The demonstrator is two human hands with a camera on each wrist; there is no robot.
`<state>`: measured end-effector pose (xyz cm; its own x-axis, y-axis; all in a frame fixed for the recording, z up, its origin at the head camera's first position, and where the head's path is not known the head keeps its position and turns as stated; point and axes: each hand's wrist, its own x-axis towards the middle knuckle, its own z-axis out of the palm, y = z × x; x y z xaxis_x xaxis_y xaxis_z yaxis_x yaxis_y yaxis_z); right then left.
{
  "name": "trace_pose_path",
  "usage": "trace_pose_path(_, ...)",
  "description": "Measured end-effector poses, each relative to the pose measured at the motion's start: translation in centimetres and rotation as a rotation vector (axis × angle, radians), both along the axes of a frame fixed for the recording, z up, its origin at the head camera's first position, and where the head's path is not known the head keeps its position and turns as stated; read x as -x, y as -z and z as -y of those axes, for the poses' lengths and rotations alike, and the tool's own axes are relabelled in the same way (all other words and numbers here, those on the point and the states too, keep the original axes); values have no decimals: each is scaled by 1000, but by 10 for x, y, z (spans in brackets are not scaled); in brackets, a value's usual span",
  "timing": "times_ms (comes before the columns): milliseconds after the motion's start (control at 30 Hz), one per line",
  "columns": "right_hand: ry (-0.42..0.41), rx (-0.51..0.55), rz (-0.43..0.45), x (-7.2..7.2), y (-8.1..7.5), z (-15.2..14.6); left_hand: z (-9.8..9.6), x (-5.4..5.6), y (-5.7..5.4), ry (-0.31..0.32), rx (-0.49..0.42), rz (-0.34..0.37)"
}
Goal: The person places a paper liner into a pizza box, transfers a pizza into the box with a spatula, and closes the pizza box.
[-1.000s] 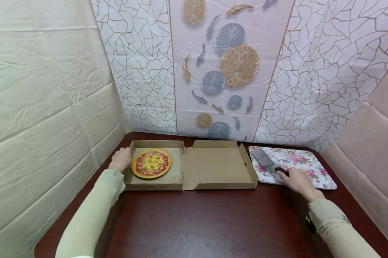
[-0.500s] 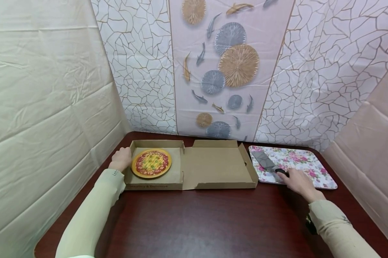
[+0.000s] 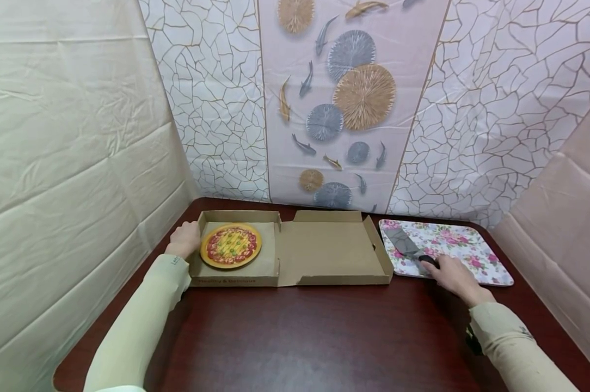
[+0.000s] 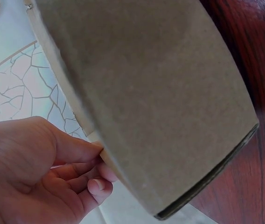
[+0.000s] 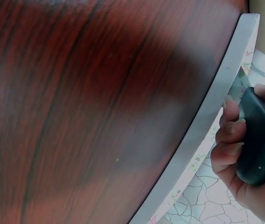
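Note:
An opened cardboard pizza box [image 3: 331,250] lies on the table, its lid spread to the right. Inside the left half sits a round pizza [image 3: 231,246] with red and green toppings. My left hand [image 3: 184,239] pinches the box's left side wall [image 4: 156,102] between thumb and fingers. On the right, my right hand [image 3: 454,276] grips the black handle [image 5: 258,140] of a pizza server, fingers curled round it. The server's flat grey blade [image 3: 400,241] extends over the left part of a floral tray [image 3: 481,264]; whether it touches the tray is unclear.
The dark red-brown table [image 3: 295,332] stretches in front of the box and tray. A patterned cloth [image 3: 363,158] hangs behind its far edge. Pale cloth walls [image 3: 79,190] close in the left and right sides.
The head view has shifted very slightly, so the scene sits a little higher. Both hands, the pizza, the box and the server keep their places.

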<state>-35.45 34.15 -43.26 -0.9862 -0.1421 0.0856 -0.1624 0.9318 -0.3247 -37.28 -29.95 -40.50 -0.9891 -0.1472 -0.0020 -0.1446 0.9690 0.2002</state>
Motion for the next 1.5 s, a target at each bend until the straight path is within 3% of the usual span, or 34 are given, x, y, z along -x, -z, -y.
trace_pose_path(700,15,-76,-20,-5,-4,0,-2,0,-3,2,-5,11)
trace_pose_path(1233,27,-102,16,-2,4,3,0,1,1,-4,-1,21)
trace_pose_path(1500,39,-106,43,-3,-2,4,0,3,1,9,1,21)
